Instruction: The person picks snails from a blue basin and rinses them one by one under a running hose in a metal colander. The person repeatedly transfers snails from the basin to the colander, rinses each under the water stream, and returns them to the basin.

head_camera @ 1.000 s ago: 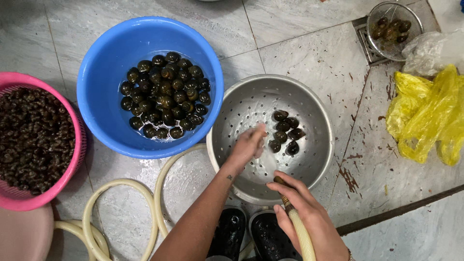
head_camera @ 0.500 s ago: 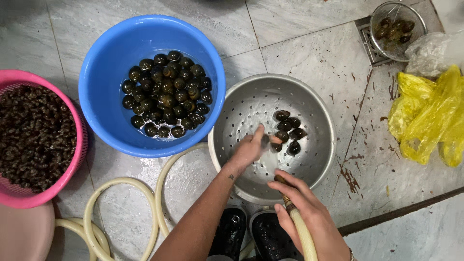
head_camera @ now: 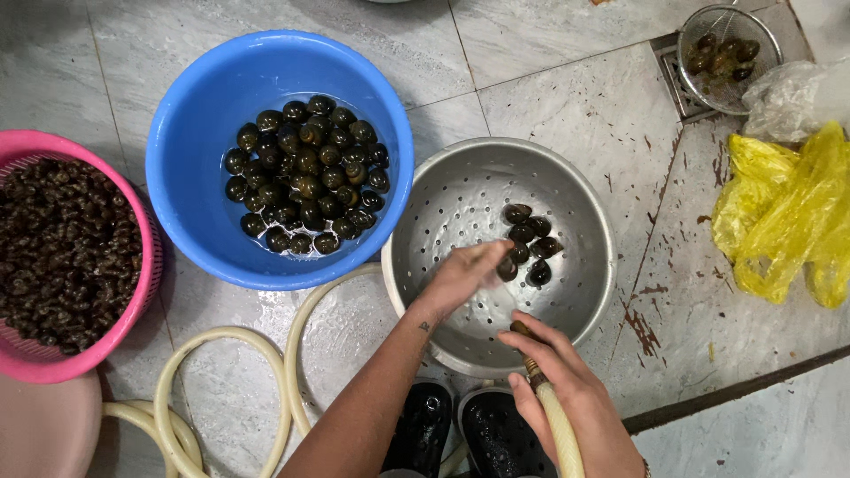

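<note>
Dark round snails (head_camera: 524,242) are lying clustered inside the perforated round metal colander (head_camera: 580,199), right of the blue plastic basin (head_camera: 190,190) and pink plastic basket (head_camera: 146,265). Left hand (head_camera: 465,274) is now reaching deeper than half a second ago, fingers curling loosely against one snail. Right hand (head_camera: 567,389) is gripping the cream rubber hose (head_camera: 560,434), unmoved.

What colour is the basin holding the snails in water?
Bright blue; the basin shows best in the head view.
</note>
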